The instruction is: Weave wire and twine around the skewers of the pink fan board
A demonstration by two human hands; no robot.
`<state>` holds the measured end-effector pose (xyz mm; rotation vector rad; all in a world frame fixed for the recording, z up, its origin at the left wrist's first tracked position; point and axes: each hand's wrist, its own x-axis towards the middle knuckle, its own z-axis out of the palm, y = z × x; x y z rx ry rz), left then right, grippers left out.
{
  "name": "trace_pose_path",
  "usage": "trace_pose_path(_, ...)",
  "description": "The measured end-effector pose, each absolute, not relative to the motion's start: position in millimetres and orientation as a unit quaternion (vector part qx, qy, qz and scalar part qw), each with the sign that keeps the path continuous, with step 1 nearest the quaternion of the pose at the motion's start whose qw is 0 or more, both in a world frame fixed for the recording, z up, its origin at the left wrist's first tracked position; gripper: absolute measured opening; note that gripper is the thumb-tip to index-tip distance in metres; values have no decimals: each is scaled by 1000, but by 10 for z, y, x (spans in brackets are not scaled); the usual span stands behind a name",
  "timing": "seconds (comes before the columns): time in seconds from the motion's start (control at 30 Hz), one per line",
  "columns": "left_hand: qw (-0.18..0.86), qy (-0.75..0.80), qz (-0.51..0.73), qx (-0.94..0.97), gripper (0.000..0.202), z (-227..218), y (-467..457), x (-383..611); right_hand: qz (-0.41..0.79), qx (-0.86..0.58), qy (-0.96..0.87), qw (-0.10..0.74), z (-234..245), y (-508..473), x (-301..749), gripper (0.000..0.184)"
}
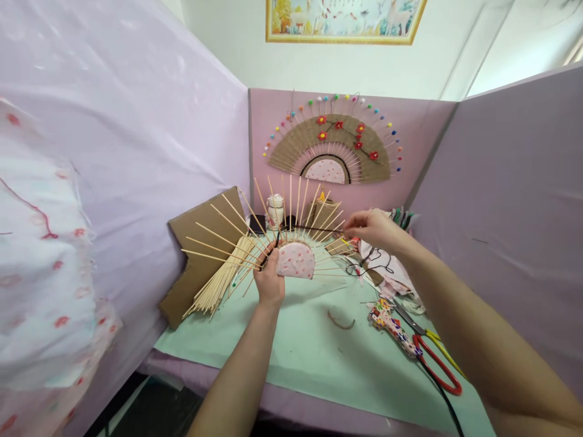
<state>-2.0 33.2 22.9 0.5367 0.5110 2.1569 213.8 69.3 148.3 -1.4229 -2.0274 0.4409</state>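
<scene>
Where three cloth-covered panels (355,194) close it in, one pale green table (310,340) carries the work. Pinned to the back panel: one finished fan (289,145), six red flowers, roughly two dozen coloured pins around its arc.

Unfinished fan (296,261), one, held up over the middle of the table, in front of the pinned one. Well over a dozen sticks spread from its half-round of spotted cloth; exact count not possible, some overlap. Rounded side up, sticks pointing away and outward to both sides; long axis runs left to right, straight edge dipping slightly rightward.

One brown cardboard piece (200,227) at left, one bundle of loose sticks (216,282) partly against it, too many to count.

Left hand (269,280): fingers closed on the fan's lower left, thumb in front. Right hand (371,229): fingers narrow, pinching cord.

Right side: one flower-patterned glue gun (396,331), one pair of red-handled scissors (455,387). Black cord (319,229), drawn taut from sticks to right fingers.
</scene>
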Motion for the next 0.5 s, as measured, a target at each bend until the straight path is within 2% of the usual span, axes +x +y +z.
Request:
trace_pose_path(0.07,406,207,866,204,24,236,336,-39,164,-555,-794,186,1217,807,2177,6)
trace_pose_path(0.17,392,209,873,201,20,244,337,-49,172,-563,-801,109,917,920,2139,6)
trace_pose_path(0.37,388,199,872,223,17,250,326,-27,117,-607,-785,32,830,912,2126,11)
trace_pose_path(0.5,387,211,868,230,17,252,310,-18,11,-641,-766,45,1030,722,2107,25)
